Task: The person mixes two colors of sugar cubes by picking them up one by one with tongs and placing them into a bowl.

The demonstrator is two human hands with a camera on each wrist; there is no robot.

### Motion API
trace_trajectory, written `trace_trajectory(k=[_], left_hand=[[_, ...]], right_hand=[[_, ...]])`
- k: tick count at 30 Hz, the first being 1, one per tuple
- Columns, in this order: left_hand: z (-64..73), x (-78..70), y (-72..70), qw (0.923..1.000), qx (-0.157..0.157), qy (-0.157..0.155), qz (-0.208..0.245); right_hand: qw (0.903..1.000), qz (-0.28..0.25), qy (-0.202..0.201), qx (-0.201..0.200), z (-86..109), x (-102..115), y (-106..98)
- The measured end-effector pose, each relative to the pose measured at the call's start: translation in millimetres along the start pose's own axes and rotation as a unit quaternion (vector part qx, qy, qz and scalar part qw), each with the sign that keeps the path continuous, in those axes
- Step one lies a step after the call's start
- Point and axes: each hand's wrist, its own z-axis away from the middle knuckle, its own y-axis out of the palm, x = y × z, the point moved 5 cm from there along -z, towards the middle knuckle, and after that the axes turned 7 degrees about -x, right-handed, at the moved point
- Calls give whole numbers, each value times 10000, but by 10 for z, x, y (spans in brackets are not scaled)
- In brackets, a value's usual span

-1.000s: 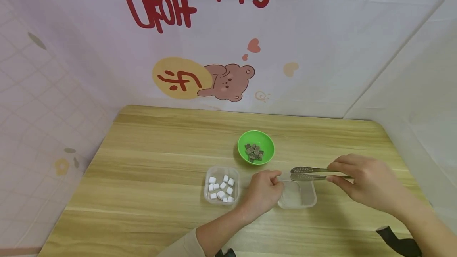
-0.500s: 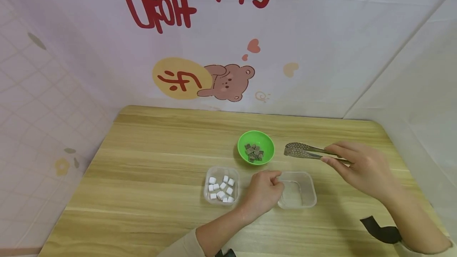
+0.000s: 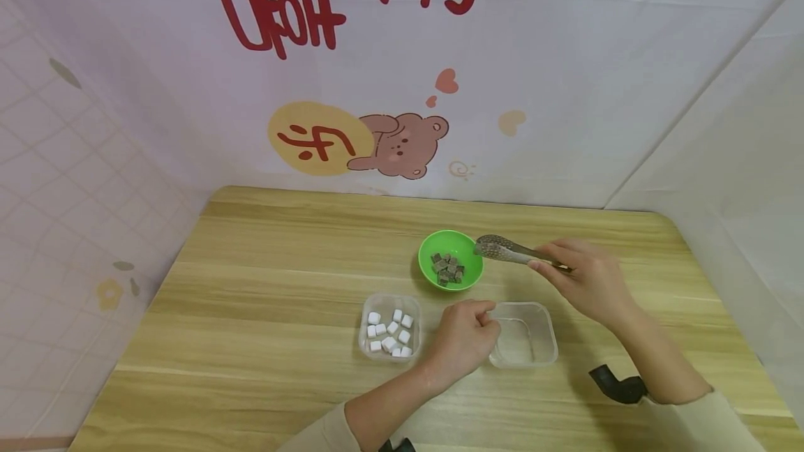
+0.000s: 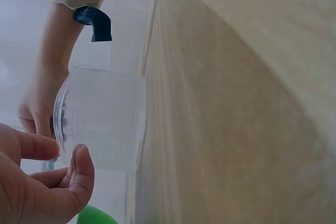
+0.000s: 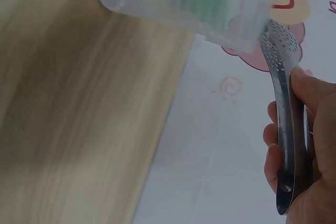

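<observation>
My right hand (image 3: 587, 281) grips metal tongs (image 3: 502, 250) with perforated tips, held at the right rim of a green bowl (image 3: 453, 243). Several small dark, greyish-brown cubes (image 3: 447, 269) lie in that bowl. In the right wrist view the thumb and fingers wrap the tongs (image 5: 287, 124), whose tips are near each other; no cube shows between them. My left hand (image 3: 463, 337) pinches the left rim of a clear plastic container (image 3: 515, 347), with nothing visible inside. In the left wrist view its thumb lies against the outer wall of the container (image 4: 105, 114).
Left of my left hand stands a second clear container (image 3: 362, 340) with several white cubes (image 3: 389, 330). Everything stands on a wood-grain table (image 3: 270, 298). A printed white cloth (image 3: 553, 75) rises behind the table's back edge.
My right hand has carried the tongs from above the clear container leftward and away from me to the green bowl's rim. My left hand and the containers stay in place.
</observation>
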Motion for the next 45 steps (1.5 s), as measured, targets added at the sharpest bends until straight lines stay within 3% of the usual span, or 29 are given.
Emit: trace_trajectory(k=[12,19,30,35,40,45], left_hand=[[-2,1,0,10000,-12,-73,-9],[-7,13,13,9999,-16,-123,39],[-3,-1,11,9997,-121,-224,53],[22,-72,-44,9998,-213,-37,16],[45,-204,-124,9985,-313,437,-52],[86,-341,-218,9942,-550,840,-396]], right_hand=[[9987,172,334,342,83,-96,178],[9972,188,647,314,130,-117,101],[9873,-13,1543,377,253,-144,-83],[9828,-95,1812,343,295,-136,-174],[9800,-212,1962,263,340,-141,-237],[9808,-259,1925,162,356,-111,-291]])
